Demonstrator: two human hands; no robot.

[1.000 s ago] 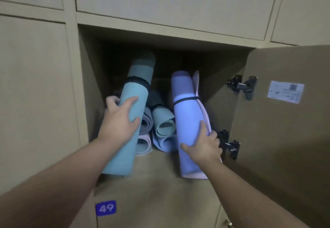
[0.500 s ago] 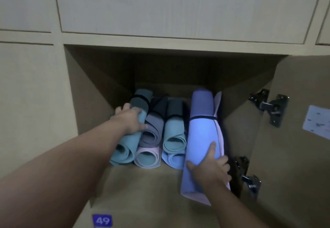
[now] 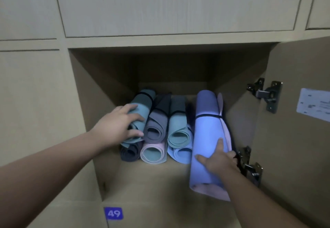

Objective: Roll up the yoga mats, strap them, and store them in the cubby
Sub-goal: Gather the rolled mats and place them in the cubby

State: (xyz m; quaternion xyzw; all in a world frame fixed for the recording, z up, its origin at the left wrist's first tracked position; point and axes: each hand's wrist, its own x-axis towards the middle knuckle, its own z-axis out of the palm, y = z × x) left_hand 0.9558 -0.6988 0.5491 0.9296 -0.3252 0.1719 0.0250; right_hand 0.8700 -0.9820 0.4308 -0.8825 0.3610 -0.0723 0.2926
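An open wooden cubby [image 3: 110, 183] holds several rolled yoga mats stacked at its back. My left hand [image 3: 117, 127] grips the near end of a teal mat [image 3: 142, 102] with a black strap, lying on top of the left stack. My right hand [image 3: 218, 161] grips a blue-purple mat [image 3: 207, 135] with a pink inner side and a black strap; this mat lies along the cubby's right wall and its near end sticks out past the other rolls.
The cubby door [image 3: 303, 138] stands open on the right, with two metal hinges [image 3: 266, 93] beside my right wrist. Grey [image 3: 157, 126], pink [image 3: 153, 154], teal [image 3: 178, 133], blue [image 3: 182, 154] and dark [image 3: 130, 153] rolls fill the middle. A purple tag "49" [image 3: 113, 213] marks the front edge.
The teal mat went from tilted half outside the cubby to lying deep on the left stack. The blue-purple mat slid further in along the right wall. Both hands kept their hold.
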